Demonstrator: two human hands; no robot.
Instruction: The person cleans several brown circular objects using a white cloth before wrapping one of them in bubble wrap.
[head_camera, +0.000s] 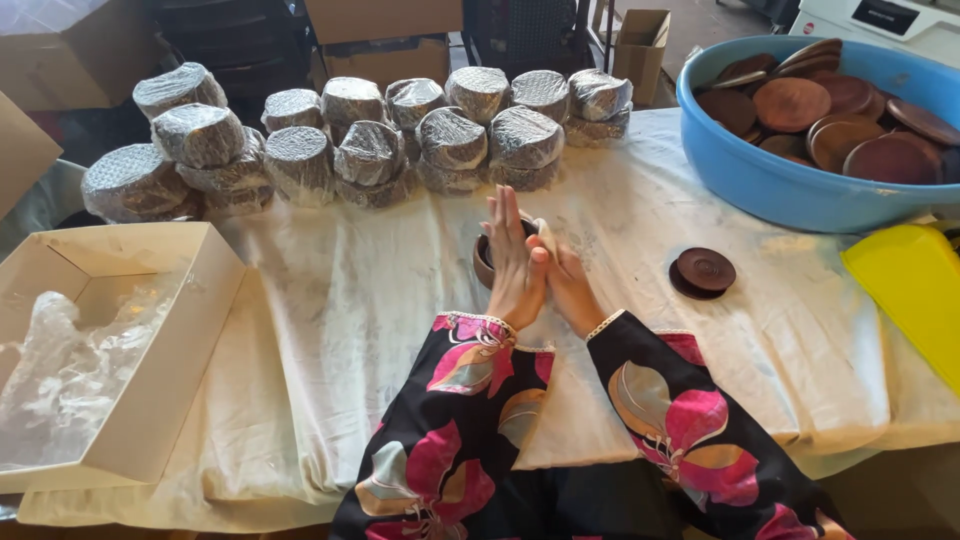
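My two hands meet at the middle of the cloth-covered table (360, 330). My left hand (512, 262) has its fingers straight and pressed flat against a small brown wooden bowl (482, 262), which it mostly hides. Pressed against the left palm, my right hand (572, 290) pinches a bit of white cloth (545, 234) at its fingertips. Both sleeves are black with pink flowers.
Several bubble-wrapped round bundles (370, 150) are stacked along the back. A blue tub (760, 180) of brown wooden discs stands at back right. A brown disc (705, 270) lies right of my hands, with a yellow sheet (910, 290) beyond it. An open cardboard box (190, 330) holding plastic wrap is at left.
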